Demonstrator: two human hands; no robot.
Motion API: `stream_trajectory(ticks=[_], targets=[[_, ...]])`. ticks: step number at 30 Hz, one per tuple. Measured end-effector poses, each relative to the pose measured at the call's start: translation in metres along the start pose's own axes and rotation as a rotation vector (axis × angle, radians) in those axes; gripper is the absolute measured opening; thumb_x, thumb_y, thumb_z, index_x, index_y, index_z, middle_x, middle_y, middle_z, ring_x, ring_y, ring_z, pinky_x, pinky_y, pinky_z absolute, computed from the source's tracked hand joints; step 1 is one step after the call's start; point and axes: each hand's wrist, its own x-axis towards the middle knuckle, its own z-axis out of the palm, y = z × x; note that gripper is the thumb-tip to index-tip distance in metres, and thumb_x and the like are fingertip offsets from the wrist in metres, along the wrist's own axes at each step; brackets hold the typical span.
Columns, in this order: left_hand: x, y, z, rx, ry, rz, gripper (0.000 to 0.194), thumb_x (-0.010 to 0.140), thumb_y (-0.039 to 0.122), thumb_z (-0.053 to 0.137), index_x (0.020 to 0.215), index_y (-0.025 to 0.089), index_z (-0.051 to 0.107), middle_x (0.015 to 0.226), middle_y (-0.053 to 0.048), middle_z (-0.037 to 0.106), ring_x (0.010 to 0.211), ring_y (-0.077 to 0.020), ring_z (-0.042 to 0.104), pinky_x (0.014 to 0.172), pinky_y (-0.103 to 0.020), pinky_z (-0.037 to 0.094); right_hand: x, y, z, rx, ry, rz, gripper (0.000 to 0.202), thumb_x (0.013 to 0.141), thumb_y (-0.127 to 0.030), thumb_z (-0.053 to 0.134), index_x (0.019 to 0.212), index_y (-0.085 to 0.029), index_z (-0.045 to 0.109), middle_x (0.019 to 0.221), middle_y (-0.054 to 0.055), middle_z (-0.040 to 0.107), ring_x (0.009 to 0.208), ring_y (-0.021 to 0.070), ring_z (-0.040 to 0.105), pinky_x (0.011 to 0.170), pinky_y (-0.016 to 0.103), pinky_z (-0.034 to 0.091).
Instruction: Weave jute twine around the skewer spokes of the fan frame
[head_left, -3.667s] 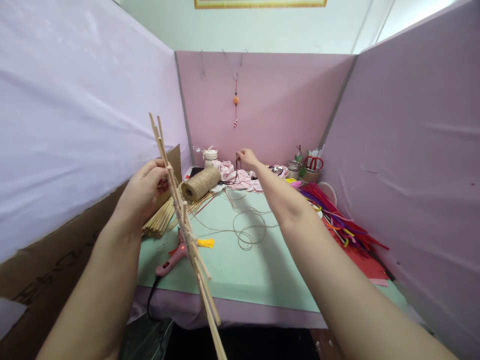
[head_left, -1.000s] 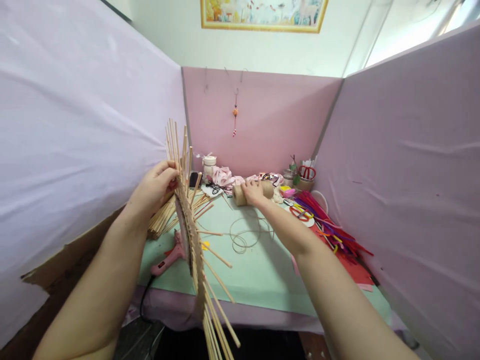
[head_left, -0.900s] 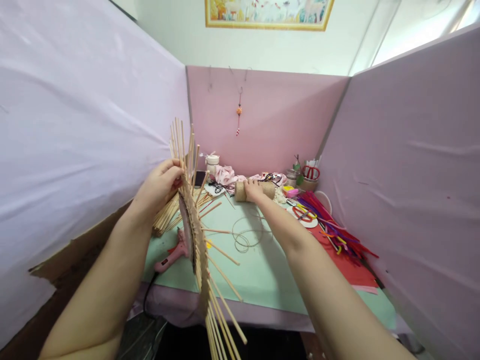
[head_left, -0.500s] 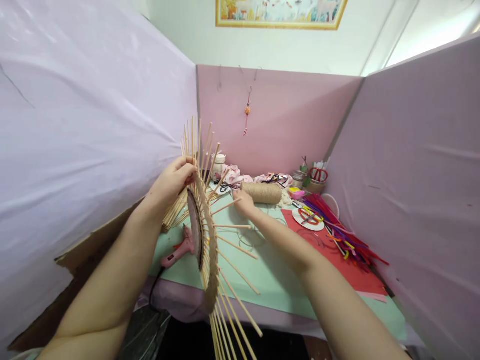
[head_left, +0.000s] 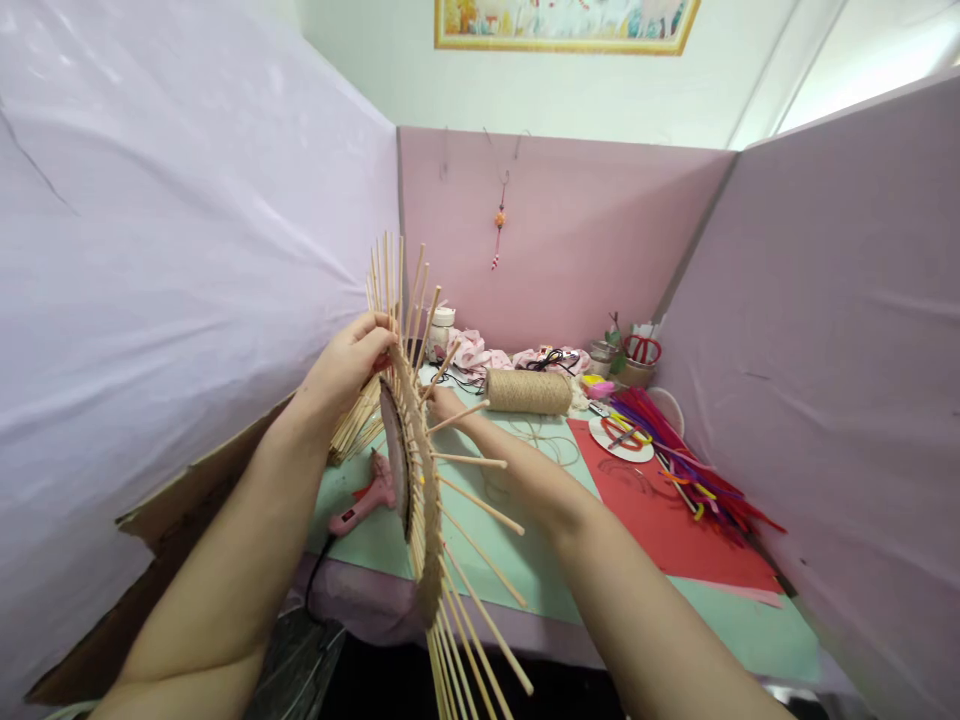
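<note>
My left hand (head_left: 354,358) grips the upper edge of a cardboard ring (head_left: 430,535) set with many thin wooden sticks that fan outward. The ring stands tilted on edge, seen nearly side-on, with a round disc (head_left: 394,450) at its inner side. Beyond the sticks, my right hand (head_left: 444,404) reaches to the far side of the ring; its fingers are mostly hidden there. A cone of brown twine (head_left: 529,391) lies on its side to the right of that hand, with loose twine (head_left: 551,445) looping on the tabletop.
A pink glue gun (head_left: 364,508) lies left of the ring, near a bundle of sticks (head_left: 356,425). To the right, scissors (head_left: 628,432) rest on a white disc by colourful pipe cleaners (head_left: 679,445) and red sheets (head_left: 637,520). A lidded jar (head_left: 441,335) and pink cloth stand behind.
My right hand has moved left, away from the end of the twine cone to behind the sticks. My left hand keeps its hold on the ring.
</note>
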Motion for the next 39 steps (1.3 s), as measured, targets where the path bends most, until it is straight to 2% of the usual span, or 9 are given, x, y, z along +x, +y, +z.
stream_trajectory(ticks=[3,5,10,15,19,22,28,35,39], targets=[[0.002,-0.001,0.001,0.003,0.009,-0.001,0.009,0.066,0.022,0.056,0.075,0.018,0.054,0.065,0.004,0.047,0.058,-0.0087,0.044,0.054,-0.020,0.036,-0.031,0.024,-0.026,-0.019,0.077,0.019,0.031,0.084,-0.004,0.049,0.106,-0.014,0.067,0.115,0.010,0.068,0.107,0.0207,0.059,0.097,0.033,0.043],[0.004,-0.002,0.004,0.019,0.013,0.021,0.009,0.066,0.021,0.056,0.075,0.018,0.054,0.065,0.004,0.048,0.059,-0.0091,0.045,0.055,-0.021,0.037,-0.058,0.048,-0.052,-0.012,0.266,0.082,0.028,0.077,-0.003,0.055,0.100,-0.014,0.068,0.108,0.012,0.069,0.104,0.0238,0.059,0.096,0.037,0.042],[0.008,-0.001,0.025,0.114,-0.030,0.099,0.006,0.068,0.022,0.054,0.073,0.019,0.053,0.061,0.004,0.046,0.055,-0.0096,0.043,0.052,-0.022,0.033,-0.109,0.083,-0.108,0.041,0.403,0.147,0.021,0.079,-0.007,0.052,0.093,-0.011,0.066,0.101,0.015,0.067,0.098,0.0233,0.060,0.093,0.041,0.044],[0.013,-0.002,0.044,0.278,-0.056,0.119,0.007,0.072,0.025,0.052,0.075,0.019,0.054,0.063,0.004,0.050,0.060,-0.0116,0.047,0.057,-0.024,0.036,-0.122,0.046,-0.111,0.301,0.329,0.004,0.019,0.085,-0.030,0.057,0.095,-0.018,0.068,0.097,0.007,0.069,0.090,0.0182,0.063,0.083,0.034,0.050],[0.021,-0.007,0.042,0.351,-0.080,0.119,0.010,0.073,0.028,0.053,0.076,0.019,0.054,0.063,0.004,0.050,0.061,-0.0120,0.047,0.057,-0.024,0.036,-0.119,-0.002,-0.102,0.875,0.157,-0.125,0.025,0.084,-0.041,0.062,0.098,-0.021,0.068,0.100,0.005,0.069,0.093,0.0166,0.065,0.086,0.034,0.051],[0.026,-0.012,0.036,0.367,-0.086,0.112,0.012,0.074,0.030,0.054,0.077,0.019,0.056,0.067,0.003,0.054,0.064,-0.0126,0.050,0.059,-0.024,0.038,-0.112,-0.026,-0.103,1.071,0.140,-0.126,0.024,0.081,-0.042,0.068,0.094,-0.022,0.069,0.096,0.002,0.068,0.088,0.0143,0.065,0.084,0.031,0.052],[0.029,-0.015,0.034,0.335,-0.147,0.096,0.018,0.075,0.035,0.059,0.080,0.019,0.057,0.066,0.004,0.057,0.061,-0.0122,0.053,0.059,-0.024,0.041,-0.085,-0.049,-0.116,1.245,0.261,-0.167,0.027,0.071,-0.039,0.078,0.090,-0.022,0.067,0.092,0.000,0.069,0.084,0.0127,0.063,0.083,0.029,0.051],[0.029,-0.015,0.034,0.304,-0.174,0.088,0.018,0.076,0.034,0.059,0.086,0.019,0.059,0.071,0.002,0.061,0.063,-0.0123,0.056,0.057,-0.023,0.042,-0.049,-0.060,-0.106,1.280,0.223,-0.115,0.038,0.065,-0.039,0.081,0.094,-0.024,0.063,0.081,-0.002,0.067,0.074,0.0141,0.062,0.071,0.029,0.051],[0.028,-0.013,0.033,0.238,-0.186,0.038,0.019,0.075,0.034,0.062,0.085,0.019,0.059,0.068,0.002,0.060,0.060,-0.0124,0.057,0.055,-0.024,0.043,-0.037,-0.059,-0.098,1.194,0.119,-0.090,0.036,0.067,-0.040,0.079,0.092,-0.022,0.061,0.076,-0.002,0.066,0.074,0.0154,0.062,0.069,0.029,0.051]])
